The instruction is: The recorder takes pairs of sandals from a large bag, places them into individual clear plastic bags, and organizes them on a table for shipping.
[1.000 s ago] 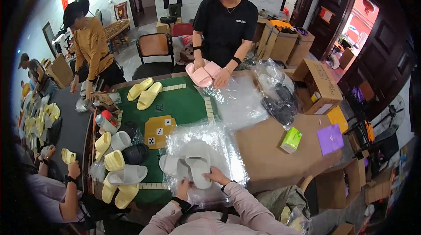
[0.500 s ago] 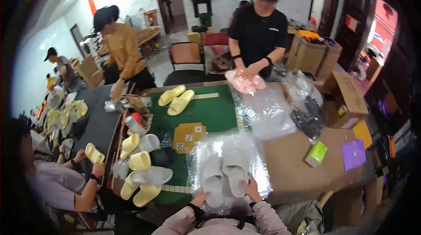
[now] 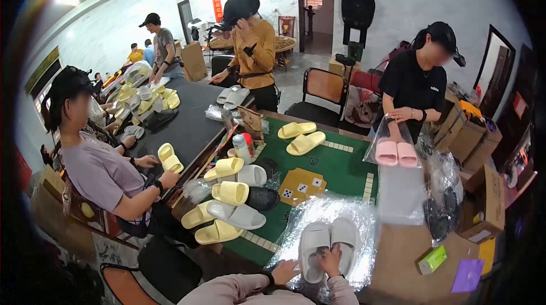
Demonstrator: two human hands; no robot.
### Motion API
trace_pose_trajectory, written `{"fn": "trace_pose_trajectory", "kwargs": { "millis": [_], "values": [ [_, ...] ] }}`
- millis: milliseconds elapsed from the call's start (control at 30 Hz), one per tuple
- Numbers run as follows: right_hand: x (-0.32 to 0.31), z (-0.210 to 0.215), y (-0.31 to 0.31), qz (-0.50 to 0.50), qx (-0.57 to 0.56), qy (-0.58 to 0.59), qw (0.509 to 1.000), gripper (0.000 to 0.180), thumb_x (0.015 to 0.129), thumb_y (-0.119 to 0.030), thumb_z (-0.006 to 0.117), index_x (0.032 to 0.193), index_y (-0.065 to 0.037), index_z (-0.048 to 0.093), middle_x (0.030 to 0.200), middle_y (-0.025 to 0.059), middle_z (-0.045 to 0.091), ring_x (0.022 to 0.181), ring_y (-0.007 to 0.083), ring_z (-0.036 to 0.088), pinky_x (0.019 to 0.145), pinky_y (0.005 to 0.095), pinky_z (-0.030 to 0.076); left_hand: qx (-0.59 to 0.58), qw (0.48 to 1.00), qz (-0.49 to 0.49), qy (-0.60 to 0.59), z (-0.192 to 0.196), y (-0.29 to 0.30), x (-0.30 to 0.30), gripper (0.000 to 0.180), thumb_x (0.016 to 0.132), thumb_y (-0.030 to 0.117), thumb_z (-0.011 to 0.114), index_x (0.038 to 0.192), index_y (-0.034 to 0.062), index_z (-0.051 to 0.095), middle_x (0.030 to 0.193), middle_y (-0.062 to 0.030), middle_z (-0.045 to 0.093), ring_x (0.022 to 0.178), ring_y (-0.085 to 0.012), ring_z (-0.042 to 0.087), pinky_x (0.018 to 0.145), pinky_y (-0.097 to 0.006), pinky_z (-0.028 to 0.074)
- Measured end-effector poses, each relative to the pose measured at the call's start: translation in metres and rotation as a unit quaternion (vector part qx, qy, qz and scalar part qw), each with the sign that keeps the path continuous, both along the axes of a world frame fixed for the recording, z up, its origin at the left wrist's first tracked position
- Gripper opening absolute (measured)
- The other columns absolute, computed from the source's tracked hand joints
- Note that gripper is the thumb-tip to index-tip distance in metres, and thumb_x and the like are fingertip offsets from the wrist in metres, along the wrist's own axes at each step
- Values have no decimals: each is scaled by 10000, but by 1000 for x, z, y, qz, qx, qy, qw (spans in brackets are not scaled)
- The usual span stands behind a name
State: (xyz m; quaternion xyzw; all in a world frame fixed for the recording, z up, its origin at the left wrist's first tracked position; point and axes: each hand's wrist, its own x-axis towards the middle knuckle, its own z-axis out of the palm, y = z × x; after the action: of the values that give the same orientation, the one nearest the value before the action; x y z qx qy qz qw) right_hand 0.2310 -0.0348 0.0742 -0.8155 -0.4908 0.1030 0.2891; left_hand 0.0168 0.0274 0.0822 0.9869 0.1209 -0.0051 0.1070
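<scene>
A pair of pale grey slippers lies side by side on clear plastic bags in front of me, the left slipper (image 3: 314,242) close against the right slipper (image 3: 345,234). My right hand (image 3: 330,260) is over the heel parts, thumb on the left one and fingers on the right one, gripping their inner edges together. Beside the left slipper's heel, my left hand (image 3: 285,272) rests with its fingers stretched out at the edge of the clear plastic bags (image 3: 358,211), holding nothing.
Yellow, grey and black slippers (image 3: 236,214) are piled to my left, near a bottle (image 3: 240,148). Another yellow pair (image 3: 306,143) lies on the green mat (image 3: 284,174). Opposite, a person bags pink slippers (image 3: 397,154). A green box (image 3: 432,260) and open carton (image 3: 483,202) stand right.
My left hand has let go of the left slipper and sits beside it. My right hand has moved inward over both slippers. The view has swung left; the pink slippers are now inside a bag.
</scene>
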Motion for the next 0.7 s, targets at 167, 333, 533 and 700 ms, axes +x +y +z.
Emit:
{"fn": "trace_pose_trajectory", "kwargs": {
  "millis": [167, 333, 533, 700],
  "values": [
    [-5, 6, 15, -88, -119, -69, 987, 386, 703, -333, 607, 1007, -96, 622, 1271, 242, 376, 1217, 401, 292, 952, 552, 247, 79, 992, -30, -99, -48, -8, -18, 547, 773, 227, 510, 1301, 284, 380, 1360, -203, 280, 1210, -366, 340, 888, -517, 359],
    [0, 8, 16, -70, 7, 40, 997, 317, 743, -235, 563, 998, -51, 601, 1107, 169, 529, 1108, 351, 406, 927, 538, 265, -48, 987, -23, -152, -3, 1, -10, 432, 696, 178, 580, 1122, 240, 540, 1138, -157, 483, 1028, -337, 479, 819, -453, 421],
    [3, 78, -36, -153, 113, 142, 971, 253, 772, -138, 559, 975, 12, 560, 1047, 219, 502, 996, 385, 461, 862, 419, 358, -60, 998, -28, 1, 6, 14, -1, 372, 749, 194, 538, 1117, 138, 531, 1252, -197, 410, 1101, -364, 431, 884, -474, 375],
    [2, 100, -103, -296, 253, 380, 839, 284, 854, -75, 493, 1129, -4, 495, 977, 60, 545, 888, 174, 515, 779, 303, 414, -95, 995, 15, -27, 6, 20, 25, 319, 795, 245, 500, 1096, 148, 545, 1184, -124, 481, 1083, -347, 432, 901, -485, 348]
  ]
}}
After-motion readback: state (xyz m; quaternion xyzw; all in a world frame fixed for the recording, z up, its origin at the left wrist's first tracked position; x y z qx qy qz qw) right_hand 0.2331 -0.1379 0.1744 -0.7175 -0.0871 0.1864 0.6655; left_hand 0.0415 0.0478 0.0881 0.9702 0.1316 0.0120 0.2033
